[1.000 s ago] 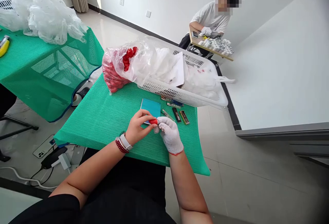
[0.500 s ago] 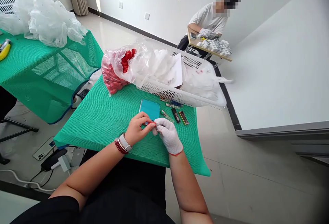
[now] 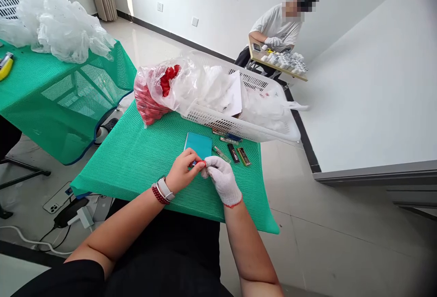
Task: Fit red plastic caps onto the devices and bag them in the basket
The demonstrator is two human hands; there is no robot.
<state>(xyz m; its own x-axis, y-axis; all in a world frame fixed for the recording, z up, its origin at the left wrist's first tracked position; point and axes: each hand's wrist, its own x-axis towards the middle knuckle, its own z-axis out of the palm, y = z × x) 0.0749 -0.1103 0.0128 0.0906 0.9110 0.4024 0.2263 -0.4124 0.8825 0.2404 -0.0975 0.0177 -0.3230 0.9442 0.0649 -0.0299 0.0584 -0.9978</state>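
Observation:
My bare left hand and my right hand, in a white knit glove, meet over the green mesh table cover. Both pinch a small red piece between their fingertips. It is mostly hidden by the fingers. Just behind the hands lies a teal card. Several slim lighters lie to its right, in front of the white plastic basket.
A clear bag of red pieces leans on the basket's left end, with crumpled plastic and paper inside the basket. Another green table with plastic bags stands left. A phone and charger lie on the floor. A person works at a far desk.
The red piece shows less between my fingers than a second ago. Both hands have shifted slightly left and stay pressed together.

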